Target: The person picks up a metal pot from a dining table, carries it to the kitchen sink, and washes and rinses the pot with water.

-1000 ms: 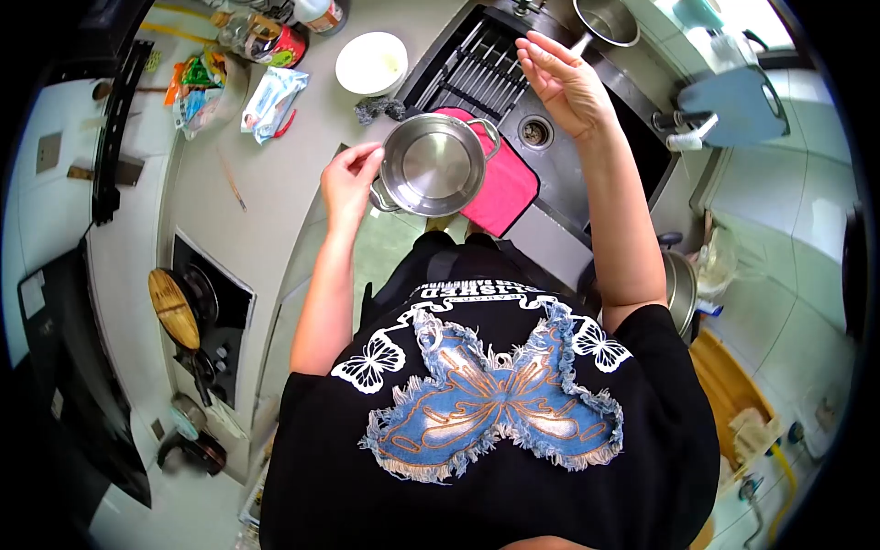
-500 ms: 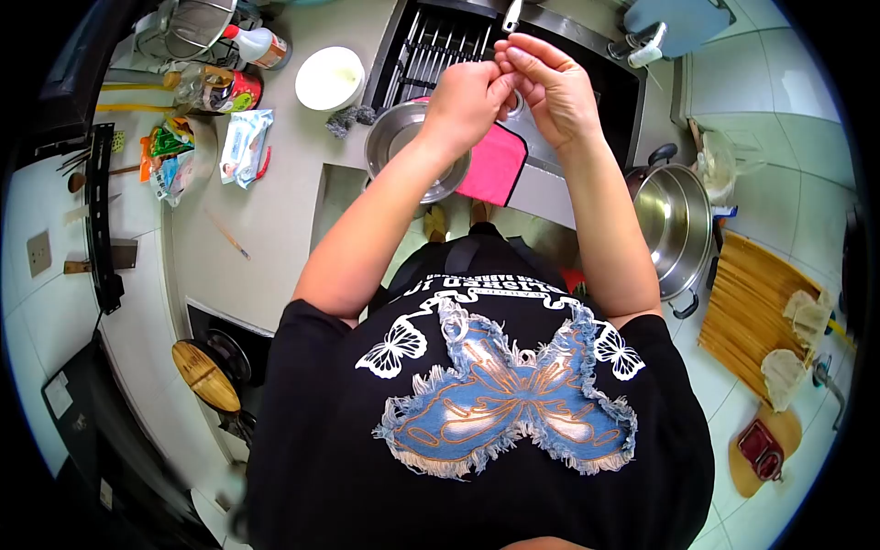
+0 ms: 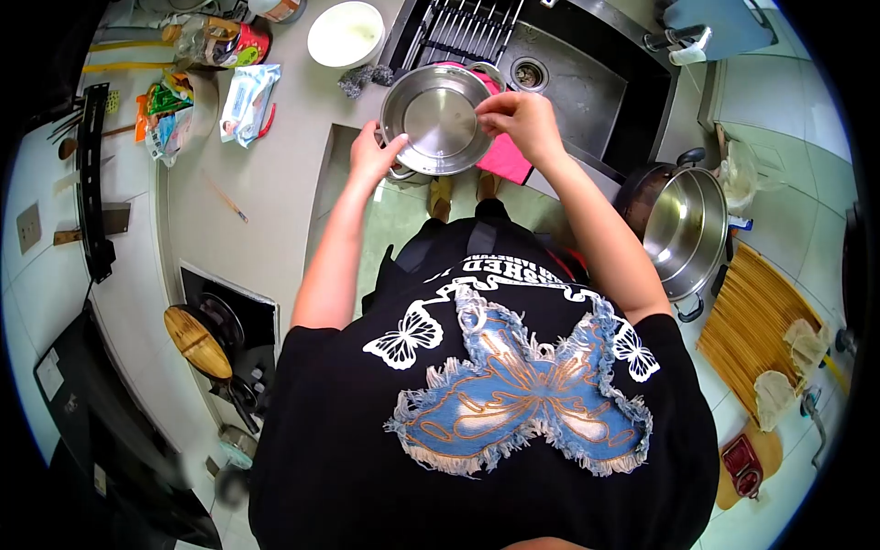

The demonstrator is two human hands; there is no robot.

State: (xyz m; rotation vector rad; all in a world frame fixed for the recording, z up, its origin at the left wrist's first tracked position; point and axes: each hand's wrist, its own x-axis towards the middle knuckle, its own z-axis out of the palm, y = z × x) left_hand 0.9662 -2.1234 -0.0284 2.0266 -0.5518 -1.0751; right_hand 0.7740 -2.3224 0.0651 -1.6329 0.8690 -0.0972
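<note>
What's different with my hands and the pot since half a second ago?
Your hands, together then, have parted: the left hand went left and took hold of the pot at its left rim; the right hand came nearer your body, reaching over the pot's right side. The white bowl and grey scrubber stayed put.

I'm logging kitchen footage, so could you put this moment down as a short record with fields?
Left hand: at the left edge of the pot, thumb over its rim
Right hand: above the pot's right side, fingertips together; whether they hold anything is unclear
Pink cloth: partly hidden behind the pot
Counter: white bowl, grey scrubber beside it
Sink: slatted rack at its left
Person's right: large pot, wooden board
</note>
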